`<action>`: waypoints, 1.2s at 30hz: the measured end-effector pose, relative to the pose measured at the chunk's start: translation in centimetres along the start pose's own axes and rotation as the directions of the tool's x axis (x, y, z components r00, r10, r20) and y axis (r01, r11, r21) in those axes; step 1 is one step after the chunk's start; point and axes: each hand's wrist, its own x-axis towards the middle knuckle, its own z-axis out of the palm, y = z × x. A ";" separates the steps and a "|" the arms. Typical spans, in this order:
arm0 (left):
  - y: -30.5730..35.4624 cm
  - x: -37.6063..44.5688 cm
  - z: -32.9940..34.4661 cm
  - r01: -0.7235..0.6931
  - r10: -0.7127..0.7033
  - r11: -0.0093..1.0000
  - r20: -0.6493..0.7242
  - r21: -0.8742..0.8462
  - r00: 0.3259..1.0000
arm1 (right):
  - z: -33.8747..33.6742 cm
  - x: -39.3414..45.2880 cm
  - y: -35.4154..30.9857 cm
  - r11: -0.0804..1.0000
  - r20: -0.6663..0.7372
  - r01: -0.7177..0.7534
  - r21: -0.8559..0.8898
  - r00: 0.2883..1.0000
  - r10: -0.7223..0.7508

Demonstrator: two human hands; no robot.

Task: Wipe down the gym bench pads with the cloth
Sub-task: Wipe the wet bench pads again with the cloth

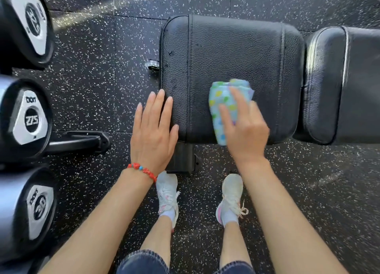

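The right hand (245, 128) has its grip spread over a folded cloth (223, 101), pale blue with coloured spots, fingers laid flat across the top and pressing it down rather than pinching it; I'd say that is so the whole palm can push the fabric along the surface. The cloth sits on the near half of the seat pad (232, 54), toward its right side, with one end hanging over the near edge under the heel of the hand. The left hand (153, 128) holds nothing: its grip is open, fingers straight and together, resting against the seat pad's left near corner, apparently to steady the person or the pad while the other hand wipes. To the right of the seat pad, across a narrow gap, lies the back pad (345, 84), black and grained like the first; it looks untouched by either hand, so by my reckoning the job is in its early part, with much of the seat pad and the whole back pad to do. A red bead bracelet (144, 170) circles the left wrist. Below the seat pad stand two white trainers (167, 195), toes close to the bench's black foot. Far left of the seat pad, dumbbells (28, 117) show their numbered end caps, well apart from the work, on speckled rubber floor (308, 191).
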 end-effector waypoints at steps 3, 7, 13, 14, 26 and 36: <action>0.3 0.0 0.0 -0.017 0.017 1.000 0.003 0.002 1.000 | -1.9 -0.4 3.6 0.956 -0.039 -0.289 0.041 0.956 0.291; 0.7 0.0 0.1 -0.046 0.046 0.999 -0.018 0.002 0.999 | -2.0 -0.5 2.4 0.908 -0.016 -0.402 0.116 0.914 0.406; 0.7 -0.3 0.3 -0.034 0.034 0.999 0.003 0.015 0.999 | 0.4 -2.7 -3.2 0.981 -0.008 -0.068 0.180 0.997 0.071; 0.7 -0.4 0.3 -0.032 0.032 0.999 0.008 0.014 0.999 | 0.3 -2.6 -2.9 0.987 -0.011 -0.009 0.163 1.000 0.011; 1.8 -1.5 -2.4 0.011 -0.013 1.000 0.103 0.027 0.995 | -5.6 -2.0 3.5 0.898 0.254 -0.388 0.206 0.908 0.334; 2.6 -3.7 -10.9 0.060 -0.061 0.998 0.104 0.012 0.993 | -13.8 -1.8 -2.7 0.664 0.361 -0.599 0.447 0.800 0.479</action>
